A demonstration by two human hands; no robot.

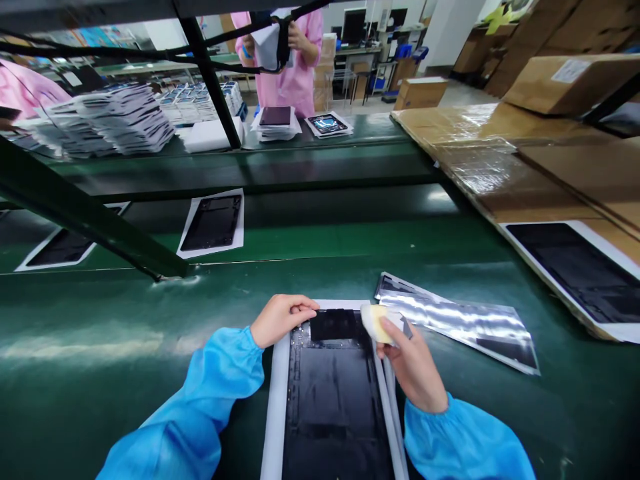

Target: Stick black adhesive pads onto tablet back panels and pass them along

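Observation:
A black tablet-like panel [335, 393] lies on white foam sheets [274, 407] in front of me. Across its far end is a darker black patch [333, 325]. My left hand [283, 319] is closed in a pinch at the panel's far left corner, beside this patch; anything between the fingertips is too small to make out. In my right hand [413, 363] is a soft white and yellowish pad [375, 323], gripped over the far right corner. Whether the pad touches the panel I cannot tell. Silvery strips with black parts [460, 323] lie right of that hand.
A green frame bar [100, 213] slants across the left. Similar panels on white sheets [213, 223] lie on the green conveyor [320, 233]. Another panel [583, 270] rests on cardboard [480, 170] at right. Beyond, a person in pink [285, 73] stands near stacked sheets [123, 120].

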